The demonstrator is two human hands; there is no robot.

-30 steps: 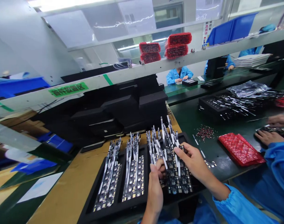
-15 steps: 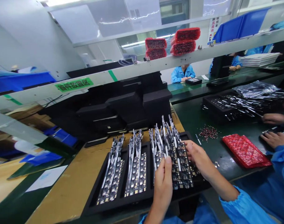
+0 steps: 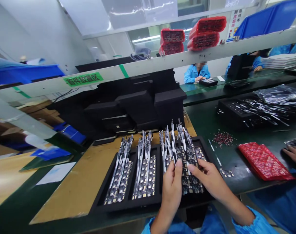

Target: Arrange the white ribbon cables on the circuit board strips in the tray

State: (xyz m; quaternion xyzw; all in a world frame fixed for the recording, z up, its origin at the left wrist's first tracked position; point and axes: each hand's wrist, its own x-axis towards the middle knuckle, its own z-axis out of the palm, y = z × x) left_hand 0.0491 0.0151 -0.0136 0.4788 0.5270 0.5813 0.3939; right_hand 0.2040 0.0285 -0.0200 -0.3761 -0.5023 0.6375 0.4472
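Observation:
Between my hands is a dark circuit board panel (image 3: 192,186) with pale ribbon strips on it, above the right part of a black foam tray (image 3: 158,195). My left hand (image 3: 171,187) grips the panel's left side, thumb on top. My right hand (image 3: 212,178) is at its right side, with the thumb over a white strip (image 3: 188,169) and the fingers partly hidden. Two groups of populated boards, a left one (image 3: 118,182) and a middle one (image 3: 145,178), lie in the tray slots with long silvery ribbon strips sticking up at their far ends.
Black foam trays (image 3: 135,107) are stacked behind. To the right lie small red parts (image 3: 223,138), a red bubble-wrap pack (image 3: 265,161) and a black tray with loose strips (image 3: 250,110). A co-worker's hand (image 3: 295,154) is at the far right. A shelf rail (image 3: 109,73) crosses overhead.
My right hand has moved from the panel's far right edge toward me and inward, bringing its thumb onto a strip. My left hand keeps its grip. The view has shifted slightly.

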